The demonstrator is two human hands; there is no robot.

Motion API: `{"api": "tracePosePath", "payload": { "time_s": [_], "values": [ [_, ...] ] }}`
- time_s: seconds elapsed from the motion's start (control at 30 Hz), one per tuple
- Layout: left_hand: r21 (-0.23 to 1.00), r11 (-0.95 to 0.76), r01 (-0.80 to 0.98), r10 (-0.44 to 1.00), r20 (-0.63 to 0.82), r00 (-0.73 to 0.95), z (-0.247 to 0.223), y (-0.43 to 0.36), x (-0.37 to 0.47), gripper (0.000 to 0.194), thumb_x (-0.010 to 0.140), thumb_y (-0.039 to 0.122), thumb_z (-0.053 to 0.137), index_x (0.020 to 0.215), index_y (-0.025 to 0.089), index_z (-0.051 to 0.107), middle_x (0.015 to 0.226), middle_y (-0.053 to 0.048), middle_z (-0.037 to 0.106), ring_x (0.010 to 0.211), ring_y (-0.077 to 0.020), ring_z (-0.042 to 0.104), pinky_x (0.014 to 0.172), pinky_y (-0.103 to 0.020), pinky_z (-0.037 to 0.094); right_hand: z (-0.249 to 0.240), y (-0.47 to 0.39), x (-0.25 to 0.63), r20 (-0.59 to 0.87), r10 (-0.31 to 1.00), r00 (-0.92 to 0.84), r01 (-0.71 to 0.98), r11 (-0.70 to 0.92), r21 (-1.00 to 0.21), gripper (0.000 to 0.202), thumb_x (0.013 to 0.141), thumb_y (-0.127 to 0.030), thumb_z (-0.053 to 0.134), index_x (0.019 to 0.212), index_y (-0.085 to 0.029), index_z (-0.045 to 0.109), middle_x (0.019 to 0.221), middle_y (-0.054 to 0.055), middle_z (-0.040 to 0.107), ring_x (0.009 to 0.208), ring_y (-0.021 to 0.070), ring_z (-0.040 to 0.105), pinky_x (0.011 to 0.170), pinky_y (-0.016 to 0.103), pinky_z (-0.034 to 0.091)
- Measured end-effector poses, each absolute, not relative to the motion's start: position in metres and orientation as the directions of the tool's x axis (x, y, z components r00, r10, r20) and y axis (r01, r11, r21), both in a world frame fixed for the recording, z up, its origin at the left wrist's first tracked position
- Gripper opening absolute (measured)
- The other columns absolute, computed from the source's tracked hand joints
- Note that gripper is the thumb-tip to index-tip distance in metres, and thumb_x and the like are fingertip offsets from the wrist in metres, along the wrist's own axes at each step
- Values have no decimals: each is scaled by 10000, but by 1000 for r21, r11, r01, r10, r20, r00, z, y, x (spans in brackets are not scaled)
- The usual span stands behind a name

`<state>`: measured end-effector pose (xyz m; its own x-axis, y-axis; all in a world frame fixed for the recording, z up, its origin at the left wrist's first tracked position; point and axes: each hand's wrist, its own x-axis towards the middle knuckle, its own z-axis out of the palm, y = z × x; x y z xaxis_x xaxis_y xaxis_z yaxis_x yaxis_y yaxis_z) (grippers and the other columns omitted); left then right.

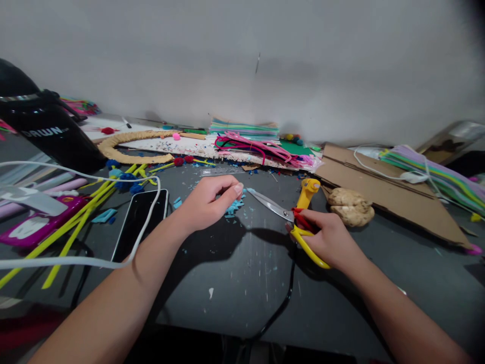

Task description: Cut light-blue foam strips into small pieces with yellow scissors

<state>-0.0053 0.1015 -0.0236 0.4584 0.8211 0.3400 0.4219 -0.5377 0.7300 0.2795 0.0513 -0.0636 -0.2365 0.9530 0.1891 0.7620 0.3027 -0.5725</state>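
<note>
My right hand (326, 237) is wrapped around the yellow and red handles of a pair of scissors (271, 205). The blades look nearly together and point left, with the tips just short of my left fingertips. Thumb and fingers pinched, my left hand (212, 202) is closed above the table. Whatever is in that pinch is too small or hidden to make out. Light blue scraps (234, 208) lie scattered beneath and beside my left fingers. Close behind the scissors stands a yellow glue gun (308, 192), partly hidden by my right hand.
Left are a phone (140, 222), yellow pipe cleaners (78, 222), a white cable (146, 237) and a black bottle (49, 126). A tan wrapped ring (109, 149) and pink pipe cleaners (253, 146) lie behind. Right are a lumpy beige object (350, 207) and cardboard (397, 197).
</note>
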Motion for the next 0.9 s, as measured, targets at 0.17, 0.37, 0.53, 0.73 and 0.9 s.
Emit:
{"api": "tracePosePath", "payload": {
  "time_s": [0.17,0.37,0.53,0.73,0.9],
  "values": [
    [717,-546,434,819,347,457,-24,102,-6,310,970,324,462,716,162,538,641,22,494,605,-104,444,571,-239,347,-65,51,278,168,958,-231,750,285,-596,207,747,-267,638,647,-187,476,599,-37,396,577,102,328,507,234,281],
    [710,-547,444,819,344,460,-22,102,-5,302,968,320,463,725,161,544,641,24,491,606,-105,443,571,-240,343,-64,51,278,174,959,-222,746,282,-603,208,732,-248,646,641,-187,469,597,-43,396,572,99,335,509,231,281],
    [720,-541,434,821,341,458,-22,100,-5,305,971,313,462,716,161,532,647,25,487,609,-103,439,578,-240,344,-65,52,278,162,959,-234,748,284,-600,199,726,-214,632,643,-189,452,601,-47,374,581,99,320,517,230,277],
    [725,-541,426,818,335,468,-23,101,-5,307,976,313,458,719,162,531,649,25,485,609,-102,436,576,-243,340,-64,51,279,180,953,-244,756,303,-580,193,724,-200,616,638,-191,443,598,-44,362,581,103,315,523,237,272],
    [728,-538,424,819,333,467,-23,102,-5,311,977,321,456,725,161,543,648,23,495,613,-104,449,581,-244,347,-62,50,280,183,956,-231,761,295,-578,188,743,-235,614,645,-189,461,607,-38,351,588,109,308,527,241,274]
  ]
}}
